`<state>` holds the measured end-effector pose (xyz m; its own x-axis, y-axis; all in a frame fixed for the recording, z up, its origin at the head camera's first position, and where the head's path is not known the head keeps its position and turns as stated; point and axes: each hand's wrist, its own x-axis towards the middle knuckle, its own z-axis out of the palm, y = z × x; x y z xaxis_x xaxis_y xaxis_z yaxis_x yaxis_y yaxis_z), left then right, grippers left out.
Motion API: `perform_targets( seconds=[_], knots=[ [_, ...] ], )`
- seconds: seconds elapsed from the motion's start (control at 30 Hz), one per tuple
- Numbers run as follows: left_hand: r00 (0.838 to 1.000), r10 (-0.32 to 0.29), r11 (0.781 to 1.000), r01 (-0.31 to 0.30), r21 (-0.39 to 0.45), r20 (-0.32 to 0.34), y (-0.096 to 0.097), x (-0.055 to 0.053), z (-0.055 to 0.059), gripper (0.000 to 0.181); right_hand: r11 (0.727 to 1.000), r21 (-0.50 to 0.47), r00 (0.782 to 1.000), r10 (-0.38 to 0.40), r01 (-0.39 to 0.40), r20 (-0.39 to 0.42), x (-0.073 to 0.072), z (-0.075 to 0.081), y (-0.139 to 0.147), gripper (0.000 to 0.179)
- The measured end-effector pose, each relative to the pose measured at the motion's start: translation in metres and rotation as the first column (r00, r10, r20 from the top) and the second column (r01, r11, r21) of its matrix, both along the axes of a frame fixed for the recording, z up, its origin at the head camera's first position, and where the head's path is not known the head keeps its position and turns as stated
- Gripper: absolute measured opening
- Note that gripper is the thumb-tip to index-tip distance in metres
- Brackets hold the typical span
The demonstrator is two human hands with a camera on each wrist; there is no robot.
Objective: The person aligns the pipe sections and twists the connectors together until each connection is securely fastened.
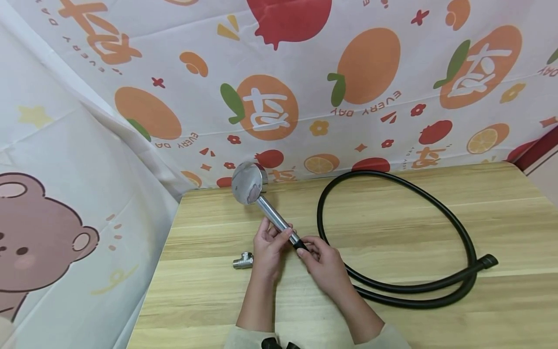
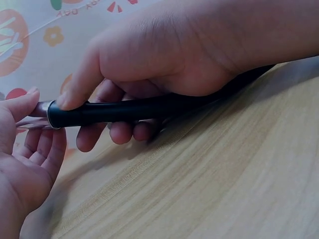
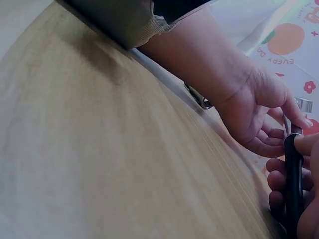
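Note:
My left hand (image 1: pixel 268 252) holds a chrome shower head (image 1: pixel 246 184) by its handle (image 1: pixel 272 213), tilted with the round head up and to the left. At the handle's lower end, my right hand (image 1: pixel 324 264) pinches the end of a black shower hose (image 1: pixel 462 228). In the left wrist view the hose's silver-rimmed end (image 2: pixel 59 114) meets the handle, the right thumb on top and fingers curled beneath. The right wrist view shows the left thumb and fingers around the handle just above the black hose end (image 3: pixel 293 149).
A small chrome tee fitting (image 1: pixel 243 261) lies on the wooden table (image 1: pixel 192 300), left of my left forearm. The hose loops over the table's right side, its other end (image 1: pixel 489 261) pointing right. A fruit-print cloth (image 1: pixel 305 63) hangs behind the table's back edge.

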<state>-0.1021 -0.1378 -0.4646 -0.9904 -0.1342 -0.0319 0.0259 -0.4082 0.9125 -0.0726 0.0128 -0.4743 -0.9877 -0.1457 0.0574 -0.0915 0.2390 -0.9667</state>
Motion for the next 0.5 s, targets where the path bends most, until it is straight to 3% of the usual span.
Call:
perform_targets(
  seconds=[0.23,0.5],
  knots=[
    [1.000,-0.004,1.000,0.004,0.008,-0.005,0.0004,0.0000,-0.0008,0.072,0.998,0.043,0.999,-0.043,0.044,-0.028,0.0006,-0.0018,-0.0029,0.035],
    [0.999,-0.022,1.000,0.021,-0.017,-0.024,-0.0006,-0.0001,-0.0007,0.077,0.995,0.082,0.997,-0.055,0.059,-0.050,0.0004,0.0004,-0.0033,0.034]
  ],
)
